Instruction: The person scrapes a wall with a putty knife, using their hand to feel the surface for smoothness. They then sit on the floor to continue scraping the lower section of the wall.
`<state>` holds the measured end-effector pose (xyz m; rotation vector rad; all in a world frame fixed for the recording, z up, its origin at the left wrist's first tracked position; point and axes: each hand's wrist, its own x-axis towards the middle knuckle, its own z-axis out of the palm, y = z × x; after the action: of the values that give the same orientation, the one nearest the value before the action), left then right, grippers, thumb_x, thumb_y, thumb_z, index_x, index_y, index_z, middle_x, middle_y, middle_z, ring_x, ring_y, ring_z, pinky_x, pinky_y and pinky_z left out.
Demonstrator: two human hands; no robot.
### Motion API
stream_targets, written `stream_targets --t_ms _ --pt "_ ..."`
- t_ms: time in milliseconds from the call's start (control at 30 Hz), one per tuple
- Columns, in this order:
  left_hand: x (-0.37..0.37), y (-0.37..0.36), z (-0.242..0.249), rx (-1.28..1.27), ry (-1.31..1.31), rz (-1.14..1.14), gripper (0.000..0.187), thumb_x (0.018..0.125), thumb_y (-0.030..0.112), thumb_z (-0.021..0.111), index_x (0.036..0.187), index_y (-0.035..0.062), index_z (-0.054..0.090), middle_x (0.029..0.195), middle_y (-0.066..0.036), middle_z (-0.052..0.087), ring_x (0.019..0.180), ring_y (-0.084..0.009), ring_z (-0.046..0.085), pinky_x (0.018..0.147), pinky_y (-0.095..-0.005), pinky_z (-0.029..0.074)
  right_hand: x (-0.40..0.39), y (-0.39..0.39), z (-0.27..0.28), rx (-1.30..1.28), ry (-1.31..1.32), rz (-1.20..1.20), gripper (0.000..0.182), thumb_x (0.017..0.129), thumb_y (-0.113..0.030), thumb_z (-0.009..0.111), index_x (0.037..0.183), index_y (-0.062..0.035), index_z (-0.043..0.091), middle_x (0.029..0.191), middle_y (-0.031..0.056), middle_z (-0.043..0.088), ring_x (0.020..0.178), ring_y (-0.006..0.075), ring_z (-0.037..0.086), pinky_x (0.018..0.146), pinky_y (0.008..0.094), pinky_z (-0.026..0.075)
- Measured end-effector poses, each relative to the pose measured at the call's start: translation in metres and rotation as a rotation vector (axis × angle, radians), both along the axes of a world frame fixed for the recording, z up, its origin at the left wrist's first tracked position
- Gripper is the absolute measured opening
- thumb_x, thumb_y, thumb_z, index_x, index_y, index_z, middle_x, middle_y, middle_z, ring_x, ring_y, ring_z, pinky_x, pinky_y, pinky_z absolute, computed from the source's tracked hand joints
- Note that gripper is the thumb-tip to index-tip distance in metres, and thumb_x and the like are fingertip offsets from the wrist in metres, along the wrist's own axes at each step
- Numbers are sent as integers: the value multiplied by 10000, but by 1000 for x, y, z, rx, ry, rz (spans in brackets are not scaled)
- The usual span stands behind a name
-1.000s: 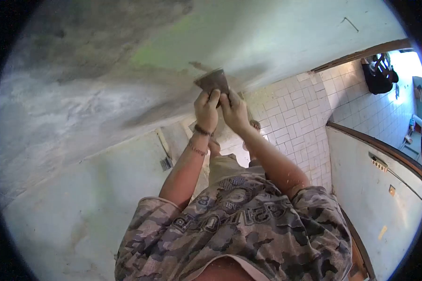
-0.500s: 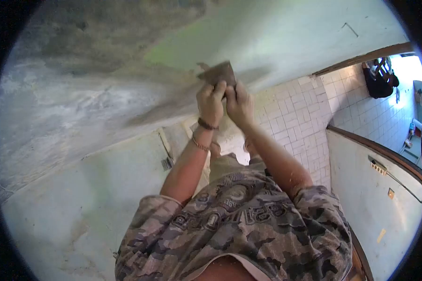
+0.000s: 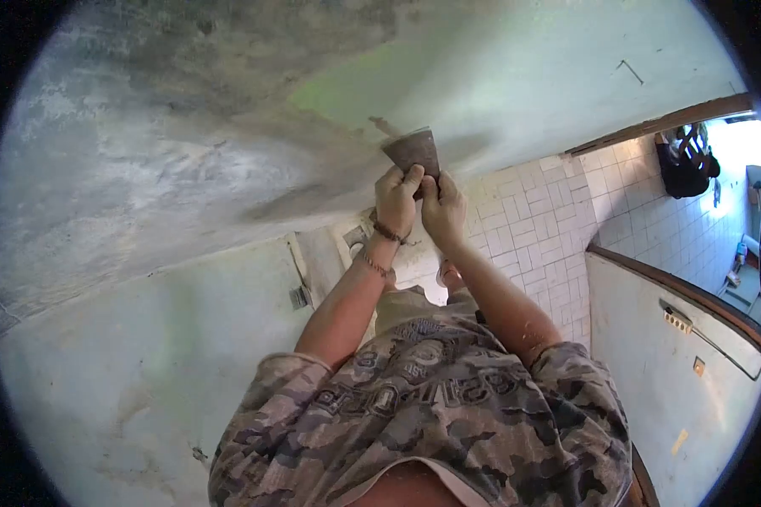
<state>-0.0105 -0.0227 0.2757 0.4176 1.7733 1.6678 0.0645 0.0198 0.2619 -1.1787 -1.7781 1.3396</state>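
A scraper [image 3: 413, 150] with a wide, flat, dull brown blade is gripped in both hands, its broad edge right at the wall. My left hand [image 3: 394, 203] closes around the lower left of the tool, thumb pressed along the blade's base. Fingers wrapped, my right hand [image 3: 445, 207] holds it from the other side, the two thumbs almost together. The handle is mostly hidden by the hands. Just beyond the blade lie a brown streak [image 3: 385, 126] and a pale green patch [image 3: 355, 89] on the wall [image 3: 533, 76].
Grey, mottled wall surface [image 3: 169, 177] spreads to the left. Below are a tiled floor [image 3: 528, 220] and my feet. A side wall at right carries a power strip [image 3: 676, 319] with a cable. Through the doorway, another person [image 3: 685, 165] is in the tiled room beyond.
The scraper and both hands have shifted slightly down and right in view, and the blade edge shows more fully beside the brown streak. The whole view has tilted a little too.
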Motion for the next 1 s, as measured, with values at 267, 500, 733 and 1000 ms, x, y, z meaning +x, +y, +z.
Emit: stream_targets --t_ms 267,500,733,1000 --pt "3 -1 7 55 -84 -47 277 947 241 586 879 -18 656 794 -7 639 708 -100 548 657 -262 457 8 -7 -5 31 69 11 223 916 -243 544 1075 -103 613 781 221 639 737 430 630 621 475 497" --pt "-9 2 18 100 20 -88 209 936 204 616 944 3 673 831 -6 645 739 -92 568 644 -262 477 -2 5 22 205 73 -34 174 907 -223 556 963 -68 612 705 190 634 690 415 630 600 476 492" --pt "4 -1 34 108 -87 20 178 925 155 616 901 -19 644 840 -40 647 680 -107 563 579 -266 480 -7 16 39 242 12 -45 177 907 -229 564 897 -54 591 701 182 646 662 383 649 584 443 502" --pt "-2 6 34 -17 84 -8 225 956 224 578 943 17 663 847 -3 636 760 -94 547 683 -272 475 -1 14 34 212 75 -3 194 912 -222 549 1029 -82 616 728 197 630 692 419 620 589 470 486"
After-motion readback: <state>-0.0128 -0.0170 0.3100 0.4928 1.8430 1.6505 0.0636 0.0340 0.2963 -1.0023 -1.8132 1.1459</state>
